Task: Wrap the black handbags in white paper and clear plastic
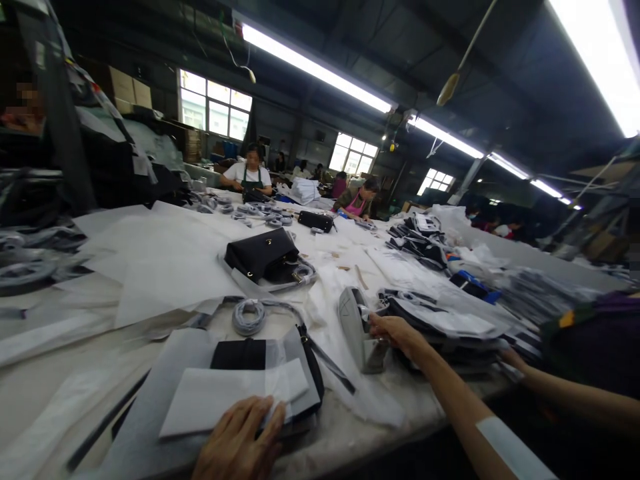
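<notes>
My left hand (240, 437) lies flat, fingers spread, on a white paper sheet (220, 397) that covers a black bag (239, 354) at the table's near edge. It holds nothing. My right hand (397, 333) reaches forward to the right, its fingers curled round a grey hand tool (353, 317) that stands on the table. A white patch sits on that forearm. A coiled grey strap (249, 315) lies just beyond the bag.
A second black handbag (263, 253) rests on white paper (165, 260) mid-table. Flat plastic-wrapped packs (450, 323) are stacked right of the tool. A co-worker's forearm (575, 393) reaches in from the right. Other people sit at the far end. Dark piles stand at left.
</notes>
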